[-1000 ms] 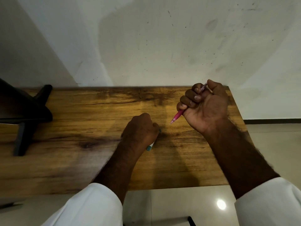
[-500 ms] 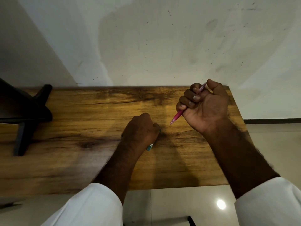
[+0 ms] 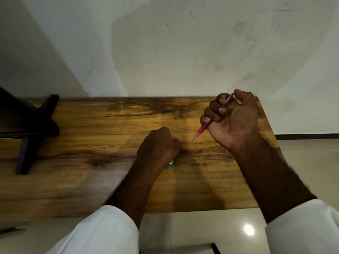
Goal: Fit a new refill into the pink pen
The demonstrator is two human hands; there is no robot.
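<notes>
My right hand (image 3: 233, 117) is closed in a fist around the pink pen (image 3: 201, 130), above the right part of the wooden table (image 3: 91, 140). The pen's tip points down and left, and its clear rear end sticks out by my thumb. My left hand (image 3: 159, 145) rests fisted on the table's middle, closed over a small teal and white object (image 3: 169, 165) whose end shows below the palm. What that object is stays hidden. The two hands are apart.
A black stand (image 3: 31, 125) with crossed feet sits on the table's left part. A stained white wall rises right behind the table. Pale tiled floor shows beyond the table's near and right edges.
My right hand has shifted very slightly with the pen; the left hand has stayed put.
</notes>
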